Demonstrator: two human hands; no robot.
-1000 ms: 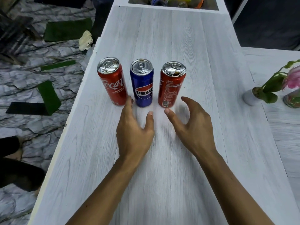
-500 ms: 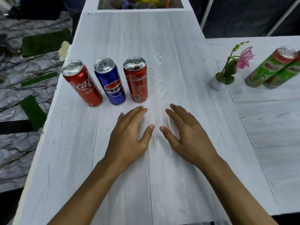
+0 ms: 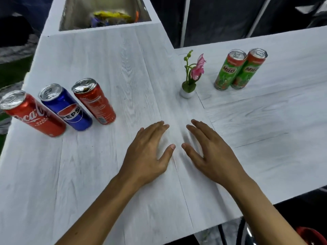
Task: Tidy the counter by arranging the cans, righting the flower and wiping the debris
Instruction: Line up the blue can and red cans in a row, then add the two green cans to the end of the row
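Three cans stand in a row at the left of the white counter [image 3: 123, 68]: a red Coca-Cola can [image 3: 33, 114], a blue Pepsi can [image 3: 66, 107] and a second red can [image 3: 95, 102]. Two green Milo cans [image 3: 230, 70] [image 3: 249, 69] stand side by side at the right. A small pink flower in a white pot [image 3: 190, 78] stands upright between the two groups. My left hand [image 3: 148, 152] and my right hand [image 3: 210, 152] lie flat over the counter's middle, fingers straight, holding nothing, thumbs nearly touching.
A recessed bin [image 3: 104, 13] with colourful items sits at the counter's far end. The counter's front edge runs below my forearms, with a dark floor and a red object [image 3: 311, 236] beyond it at the lower right. A seam splits the right section.
My view swung right, bringing the flower and the Milo cans fully into sight. Both hands drew back from the three cans and moved right, flattening over the counter's middle.
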